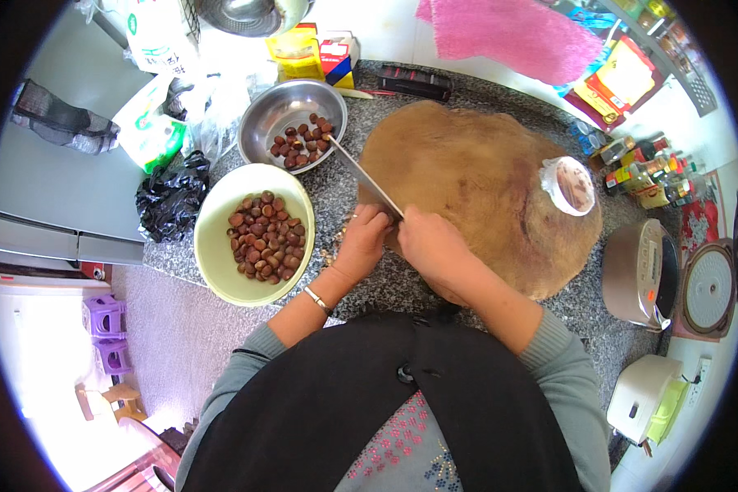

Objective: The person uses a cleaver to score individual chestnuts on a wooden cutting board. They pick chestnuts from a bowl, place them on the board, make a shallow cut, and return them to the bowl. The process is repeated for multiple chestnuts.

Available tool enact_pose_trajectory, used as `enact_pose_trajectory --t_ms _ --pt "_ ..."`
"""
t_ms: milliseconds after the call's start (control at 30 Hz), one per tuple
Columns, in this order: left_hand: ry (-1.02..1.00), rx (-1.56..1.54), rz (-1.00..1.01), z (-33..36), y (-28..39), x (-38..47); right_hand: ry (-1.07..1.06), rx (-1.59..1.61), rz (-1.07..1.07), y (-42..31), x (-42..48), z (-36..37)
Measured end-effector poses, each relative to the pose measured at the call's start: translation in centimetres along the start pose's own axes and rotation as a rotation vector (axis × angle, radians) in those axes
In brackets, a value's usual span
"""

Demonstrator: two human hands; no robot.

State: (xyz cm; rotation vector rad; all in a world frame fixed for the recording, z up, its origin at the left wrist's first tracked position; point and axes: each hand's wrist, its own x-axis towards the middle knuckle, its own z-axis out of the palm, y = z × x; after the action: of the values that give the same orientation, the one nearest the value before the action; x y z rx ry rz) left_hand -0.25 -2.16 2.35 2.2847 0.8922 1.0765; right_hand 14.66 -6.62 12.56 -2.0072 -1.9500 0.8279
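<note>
My right hand (432, 247) grips the handle of a kitchen knife (364, 177), whose blade points away and to the left. Just beside the knife's near end, my left hand (361, 240) rests at the left edge of a thick round wooden chopping board (461, 147). Its fingers are bent, and whatever may be between them is hidden. A pale green plastic basin (212, 227) holds many brown chestnuts (267, 240) to the left. Behind it, a stainless steel bowl (264, 114) contains a smaller heap of chestnuts (300, 144). Small shell bits (329, 253) lie on the counter near my left wrist.
A plastic-wrapped white tub (573, 186) sits on the board's right side. Beyond are sauce bottles (649, 175) and a rice cooker (632, 273). Black plastic bags (175, 197) lie left of the basin on the granite counter (338, 190). A pink towel (516, 37) hangs behind.
</note>
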Motion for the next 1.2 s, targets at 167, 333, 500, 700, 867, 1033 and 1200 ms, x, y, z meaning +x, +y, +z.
enact_pose_trajectory --t_ms 167,333,500,700,867,1033,1200 --pt "0.019 0.04 -0.039 0.6 0.4 -0.8 0.073 0.069 -0.017 2.3 0.9 0.7" --pt "-0.052 0.161 0.002 -0.5 0.2 -0.8 0.226 0.192 -0.037 3.0 -1.0 -0.3" --pt "0.089 -0.17 -0.217 -1.1 1.1 -2.4 0.226 -0.074 0.061 3.0 -1.8 -1.1" --pt "0.262 -0.329 -0.163 -2.3 1.3 -2.7 0.148 -0.133 0.044 1.2 -2.7 1.0" --pt "0.284 -0.398 -0.226 -3.2 1.4 -2.8 0.073 -0.066 0.075 -1.2 -1.2 2.1" --pt "0.352 -0.423 -0.332 -4.0 1.2 -2.1 0.144 0.137 -0.022 -1.7 0.1 3.5" --pt "0.358 -0.442 -0.452 -4.7 0.0 -1.6 0.204 0.226 -0.047 -1.3 0.4 3.7"
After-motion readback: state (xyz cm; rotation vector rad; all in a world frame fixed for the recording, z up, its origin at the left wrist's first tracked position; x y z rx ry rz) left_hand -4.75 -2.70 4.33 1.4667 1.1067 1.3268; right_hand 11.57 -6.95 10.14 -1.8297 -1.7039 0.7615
